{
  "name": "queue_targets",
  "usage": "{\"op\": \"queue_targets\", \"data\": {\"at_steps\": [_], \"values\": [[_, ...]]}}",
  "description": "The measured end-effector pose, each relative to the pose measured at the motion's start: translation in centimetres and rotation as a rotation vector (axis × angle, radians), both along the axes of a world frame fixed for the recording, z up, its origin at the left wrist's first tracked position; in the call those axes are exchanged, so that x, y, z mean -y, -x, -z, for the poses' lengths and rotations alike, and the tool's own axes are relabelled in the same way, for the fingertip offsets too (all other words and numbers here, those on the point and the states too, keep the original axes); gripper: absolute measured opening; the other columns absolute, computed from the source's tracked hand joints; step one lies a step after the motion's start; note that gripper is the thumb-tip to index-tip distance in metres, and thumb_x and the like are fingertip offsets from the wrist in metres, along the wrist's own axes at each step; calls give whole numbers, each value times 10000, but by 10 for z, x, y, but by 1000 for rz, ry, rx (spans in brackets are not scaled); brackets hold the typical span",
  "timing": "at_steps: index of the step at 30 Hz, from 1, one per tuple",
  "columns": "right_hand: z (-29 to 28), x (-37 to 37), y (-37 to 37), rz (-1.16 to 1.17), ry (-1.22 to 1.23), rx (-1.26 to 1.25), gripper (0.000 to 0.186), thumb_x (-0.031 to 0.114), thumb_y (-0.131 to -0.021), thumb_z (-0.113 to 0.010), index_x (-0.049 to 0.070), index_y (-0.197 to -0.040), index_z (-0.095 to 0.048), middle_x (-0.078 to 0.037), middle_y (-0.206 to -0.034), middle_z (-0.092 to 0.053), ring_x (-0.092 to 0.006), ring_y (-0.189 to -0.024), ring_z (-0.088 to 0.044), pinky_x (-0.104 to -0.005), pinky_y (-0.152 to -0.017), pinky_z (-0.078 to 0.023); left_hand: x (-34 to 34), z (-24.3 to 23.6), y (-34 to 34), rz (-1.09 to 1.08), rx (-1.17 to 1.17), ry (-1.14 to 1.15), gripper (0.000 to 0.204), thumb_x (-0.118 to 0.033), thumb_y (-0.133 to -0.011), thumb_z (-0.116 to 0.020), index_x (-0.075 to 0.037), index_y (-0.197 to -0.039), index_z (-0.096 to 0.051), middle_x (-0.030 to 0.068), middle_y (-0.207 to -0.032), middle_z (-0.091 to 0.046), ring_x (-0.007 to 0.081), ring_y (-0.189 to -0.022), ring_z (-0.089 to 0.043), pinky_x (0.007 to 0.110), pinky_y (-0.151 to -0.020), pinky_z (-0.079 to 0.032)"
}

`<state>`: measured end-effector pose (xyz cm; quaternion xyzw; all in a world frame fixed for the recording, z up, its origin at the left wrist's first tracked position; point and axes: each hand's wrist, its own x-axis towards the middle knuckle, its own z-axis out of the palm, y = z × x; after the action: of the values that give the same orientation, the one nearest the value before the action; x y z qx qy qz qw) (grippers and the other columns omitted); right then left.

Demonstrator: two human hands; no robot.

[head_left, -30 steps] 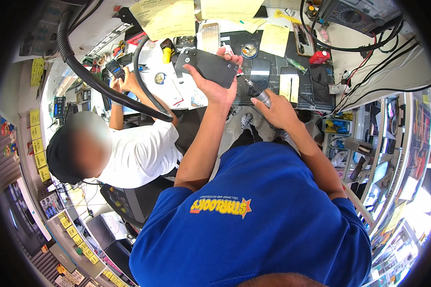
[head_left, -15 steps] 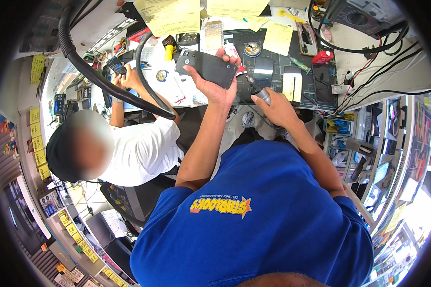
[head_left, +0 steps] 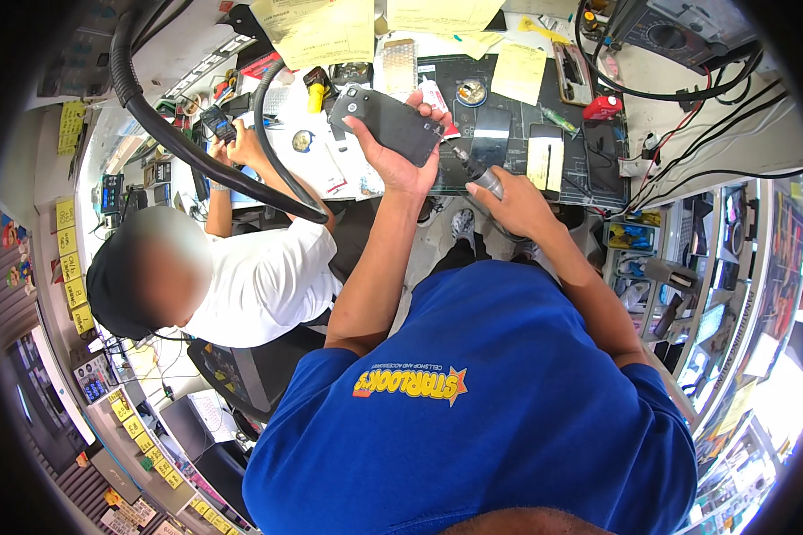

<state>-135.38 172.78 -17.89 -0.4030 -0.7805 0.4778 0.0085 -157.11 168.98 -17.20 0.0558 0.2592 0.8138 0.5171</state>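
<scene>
My left hand (head_left: pixel 408 168) is closed round a dark grey phone (head_left: pixel 382 123), held up over the bench's near edge with its camera side showing. The fingers curl over the far right corner. My right hand (head_left: pixel 517 201) grips a grey rotary tool (head_left: pixel 480 173) with a thin bit, slanted toward the phone. The bit's tip lies at the phone's right edge; whether it touches I cannot tell. On the black work mat behind are a dark flat screen panel (head_left: pixel 492 125), a phone with a yellow note (head_left: pixel 545 163) and a round tin of small parts (head_left: pixel 470 92).
A co-worker in a white shirt (head_left: pixel 263 290) sits at my left, handling a small dark device (head_left: pixel 218 123). A thick black hose (head_left: pixel 196 160) arches between us. Yellow papers (head_left: pixel 317 31) lie at the back, and a multimeter (head_left: pixel 678 36) stands at the far right.
The rotary tool's tip has swung left to the phone's right edge. The phone has tilted slightly and shifted a little in my left hand's grip.
</scene>
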Motion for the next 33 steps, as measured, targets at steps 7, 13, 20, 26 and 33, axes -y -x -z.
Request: {"op": "queue_targets", "data": {"at_steps": [7, 13, 20, 26, 33], "values": [[4, 3, 3, 49, 31, -39, 563, 549, -1034, -660, -11, -1093, -664, -245, -761, -683, -438, -726, -682, -501, -723, -526, -3, -1, -2, -2, 37, -9, 1112, -957, -882, -495, 76, -1271, -634, 149, -985, -691, 307, -960, -648, 521, -1063, -515], [6, -3, -1, 58, 42, -47, 610, 605, -1027, -632, -1, -1075, -673, -284, -824, -719, -487, -834, -723, -565, -780, -543, -1, -7, -6, -18, 43, 25, 1106, -959, -891, -468, 72, -1253, -637, 154, -978, -692, 312, -963, -648, 534, -1071, -523], [7, 0, -2, 104, 73, -95, 567, 565, -1032, -661, 1, -1087, -672, -217, -769, -688, -391, -744, -695, -481, -717, -538, 3, -3, -2, 9, 19, -55, 1026, -890, -942, -488, 57, -1314, -620, 167, -1062, -704, 341, -1101, -676, 553, -1162, -492], [20, -1, -2, 391, 380, -348, 455, 471, -1063, -692, 21, -1120, -672, -27, -700, -624, -94, -604, -617, -289, -575, -505, 13, -17, -2, -23, -121, 154, 486, -384, -1123, -604, -40, -1466, -594, 136, -1333, -716, 273, -1284, -682, 470, -1164, -536], [31, 1, -4, 426, 366, -383, 458, 483, -1056, -701, 28, -1095, -674, -18, -687, -624, -101, -595, -616, -289, -572, -509, 41, -20, -9, 338, 781, -416, 239, -123, -1055, -676, -61, -1285, -698, 36, -1014, -741, 154, -905, -786, 341, -820, -655]]}}
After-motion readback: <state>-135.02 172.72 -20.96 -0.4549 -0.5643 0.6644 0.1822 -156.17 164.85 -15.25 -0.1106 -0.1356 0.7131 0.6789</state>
